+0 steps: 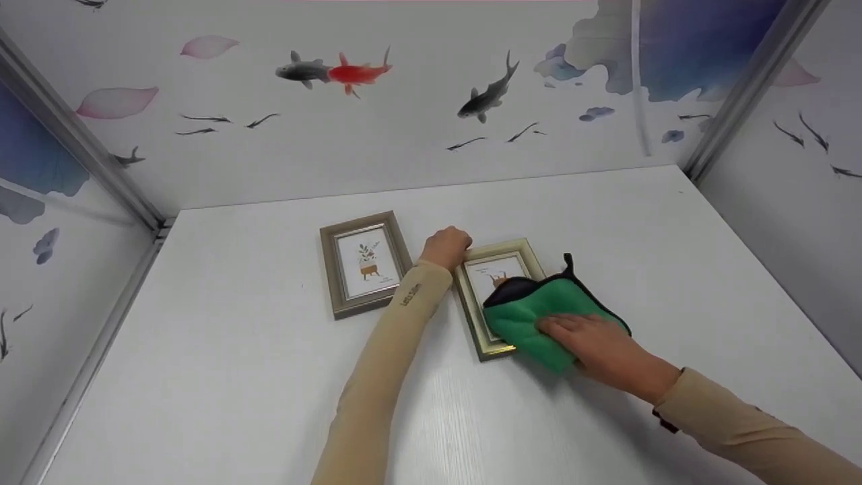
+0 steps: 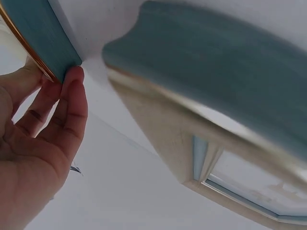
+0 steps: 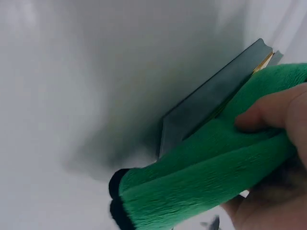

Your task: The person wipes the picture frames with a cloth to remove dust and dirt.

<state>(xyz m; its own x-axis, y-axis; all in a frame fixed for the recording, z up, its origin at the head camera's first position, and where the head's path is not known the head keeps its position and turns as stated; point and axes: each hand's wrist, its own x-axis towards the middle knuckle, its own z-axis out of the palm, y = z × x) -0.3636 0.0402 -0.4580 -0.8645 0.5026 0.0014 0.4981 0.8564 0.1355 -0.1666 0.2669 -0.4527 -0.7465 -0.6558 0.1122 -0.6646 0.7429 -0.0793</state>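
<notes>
A gold-edged picture frame [image 1: 469, 311] lies face up on the white table, tilted slightly in the head view. My left hand [image 1: 447, 247] pinches its upper left corner; in the left wrist view, thumb and fingers [image 2: 72, 112] close round that corner. Over the frame's lower right part spreads a green cleaning cloth [image 1: 532, 316] with black trim and a loop, hiding much of the picture. My right hand [image 1: 603, 350] grips this cloth against the frame, and the right wrist view shows the thumb [image 3: 261, 115] on the folded cloth.
A second picture frame [image 1: 328, 269], taupe with a potted plant print, lies to the left, close to my left forearm. White panels [image 1: 417, 148] painted with fish stand behind and at both sides of the table [image 1: 222, 377].
</notes>
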